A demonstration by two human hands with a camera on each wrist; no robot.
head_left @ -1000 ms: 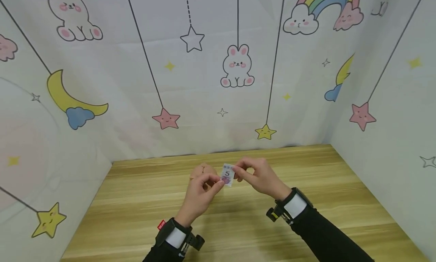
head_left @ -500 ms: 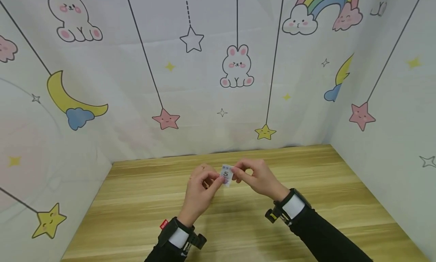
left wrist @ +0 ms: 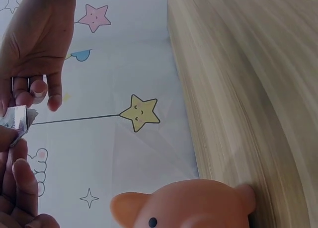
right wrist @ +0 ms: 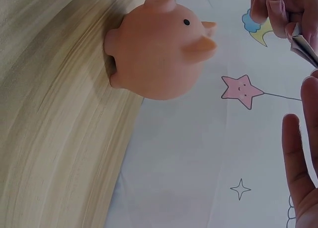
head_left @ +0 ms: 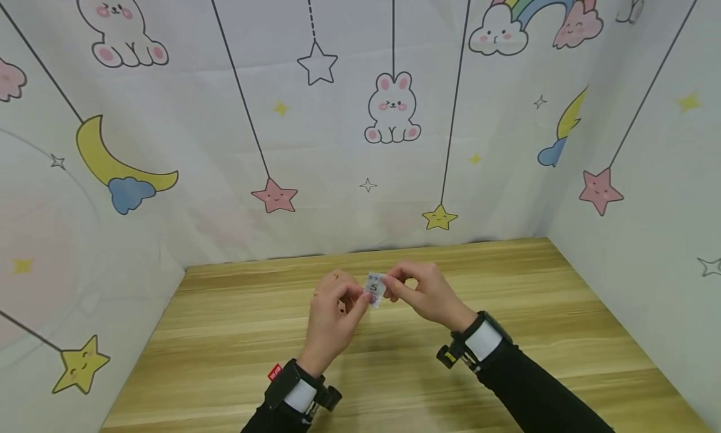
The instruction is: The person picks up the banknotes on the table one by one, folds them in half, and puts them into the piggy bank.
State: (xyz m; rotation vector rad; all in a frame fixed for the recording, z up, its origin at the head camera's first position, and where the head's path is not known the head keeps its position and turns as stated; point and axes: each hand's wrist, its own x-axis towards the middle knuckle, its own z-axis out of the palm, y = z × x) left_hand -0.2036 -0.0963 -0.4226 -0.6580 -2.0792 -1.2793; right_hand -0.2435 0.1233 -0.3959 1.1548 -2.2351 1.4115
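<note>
A small folded banknote [head_left: 374, 285] marked with a 5 is held up between both hands above the table. My left hand [head_left: 331, 320] pinches its lower left edge between thumb and index finger. The right hand [head_left: 424, 292] pinches its upper right side the same way. Layered folds show at the banknote's edge [right wrist: 304, 49] in the right wrist view. An orange-pink piggy bank [right wrist: 159, 54] stands upright on the table; in the head view my left hand covers most of it. Its head and ear fill the bottom of the left wrist view.
The wood-grain table [head_left: 236, 333] reaches back to a white curtain [head_left: 315, 139] printed with rabbits, stars and a rainbow. More of this cloth closes off the left and right sides. Both wrists wear black straps with small cameras.
My left hand has shifted slightly, and the banknote shows less of its purple lower part than a second ago. The right hand has barely moved; both keep their pinch.
</note>
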